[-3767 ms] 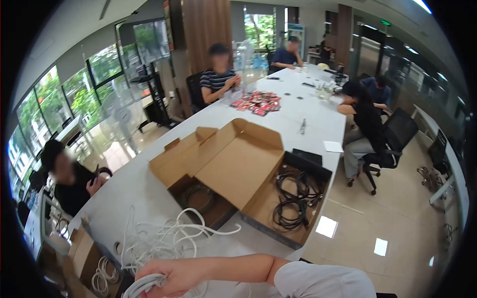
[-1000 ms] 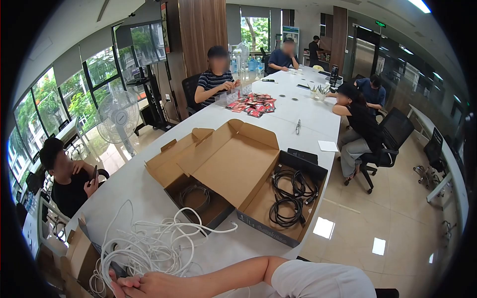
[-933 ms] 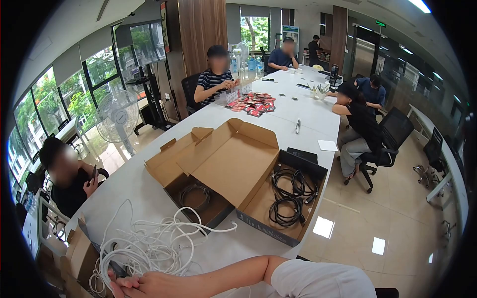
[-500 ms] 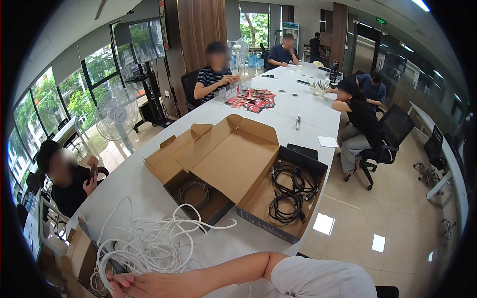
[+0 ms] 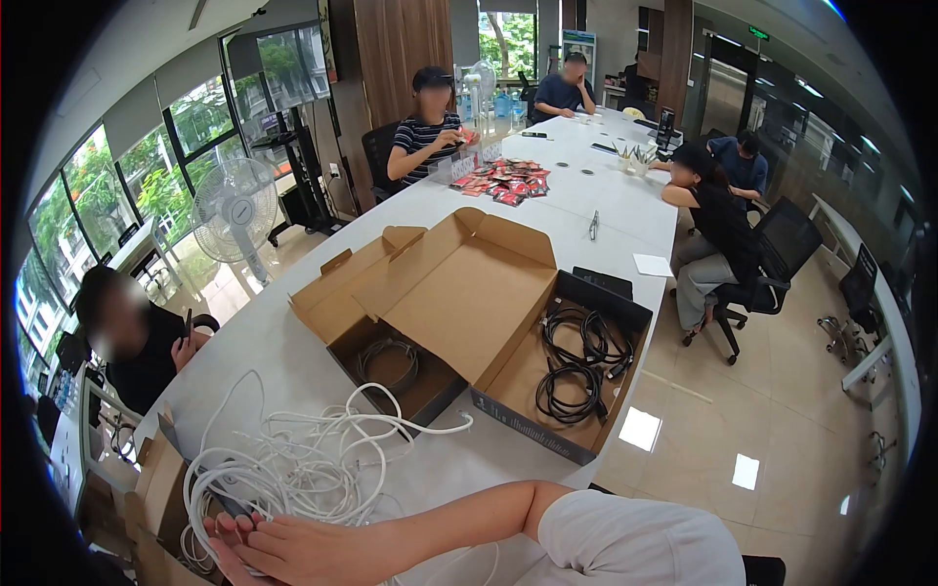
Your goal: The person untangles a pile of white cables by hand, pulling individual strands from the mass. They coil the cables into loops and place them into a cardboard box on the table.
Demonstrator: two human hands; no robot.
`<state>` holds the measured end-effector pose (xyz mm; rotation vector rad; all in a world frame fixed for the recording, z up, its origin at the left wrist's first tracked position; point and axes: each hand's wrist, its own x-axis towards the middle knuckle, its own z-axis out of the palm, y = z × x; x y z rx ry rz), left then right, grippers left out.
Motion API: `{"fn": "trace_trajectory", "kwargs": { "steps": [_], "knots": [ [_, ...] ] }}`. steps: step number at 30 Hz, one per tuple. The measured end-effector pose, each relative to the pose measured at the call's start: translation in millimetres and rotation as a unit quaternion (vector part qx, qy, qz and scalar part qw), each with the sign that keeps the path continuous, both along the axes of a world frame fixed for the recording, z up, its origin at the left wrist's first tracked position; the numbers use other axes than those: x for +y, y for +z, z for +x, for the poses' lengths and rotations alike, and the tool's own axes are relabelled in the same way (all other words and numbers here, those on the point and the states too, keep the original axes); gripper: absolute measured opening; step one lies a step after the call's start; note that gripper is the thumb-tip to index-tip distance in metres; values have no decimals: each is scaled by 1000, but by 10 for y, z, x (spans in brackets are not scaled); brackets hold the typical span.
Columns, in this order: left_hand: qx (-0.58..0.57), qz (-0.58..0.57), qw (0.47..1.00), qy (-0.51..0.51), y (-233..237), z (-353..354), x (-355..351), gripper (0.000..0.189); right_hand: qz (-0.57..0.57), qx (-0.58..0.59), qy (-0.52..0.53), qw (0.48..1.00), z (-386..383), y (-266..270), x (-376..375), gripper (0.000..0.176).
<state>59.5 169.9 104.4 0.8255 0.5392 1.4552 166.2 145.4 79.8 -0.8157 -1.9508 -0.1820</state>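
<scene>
My right hand [image 5: 293, 547] reaches in from the lower right. Its fingers are curled round the looped end of a white cable [image 5: 200, 479] at the lower left. The rest of that cable lies in a loose tangle [image 5: 332, 464] on the table, and one end with a plug [image 5: 464, 421] points toward the open boxes. My left hand is out of view. Behind the tangle, a cardboard box [image 5: 391, 391] holds a coiled grey cable [image 5: 389, 363]. In the box beside it [image 5: 535, 427] lie several coiled black cables [image 5: 576, 376].
An opened carton [image 5: 161, 483] stands at the lower left, partly behind the cable. Farther along the white table [image 5: 606, 239] are a pile of red packets [image 5: 503, 181], tweezers [image 5: 593, 226] and a white sheet [image 5: 652, 265]. Several people sit around the table; a fan [image 5: 234, 210] stands left.
The camera view has shifted slightly, so the boxes sit a little higher and further right. My right hand stays on the white cable loops, its fingers slightly repositioned.
</scene>
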Motion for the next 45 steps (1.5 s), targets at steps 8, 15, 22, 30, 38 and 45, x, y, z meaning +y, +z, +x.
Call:
{"fn": "trace_trajectory", "kwargs": {
  "steps": [8,15,22,30,38,45],
  "knots": [
    [96,86,990,-56,-65,-129,46,54,-59,40,70,995,118,104,1,50],
    [205,230,948,-75,-51,2,-8,54,-59,139,94,984,241,235,6,58],
    [122,161,979,-4,-114,137,-132,41,50,169,-53,983,-7,75,114,52],
    [66,88,994,16,-350,-35,39,54,95,153,-181,967,-30,178,55,48],
    [66,68,993,-76,55,-14,-91,40,17,98,44,994,485,419,-158,45],
    [6,117,918,-380,150,-199,-104,41,-37,356,66,931,495,532,-200,17]
  ]
}}
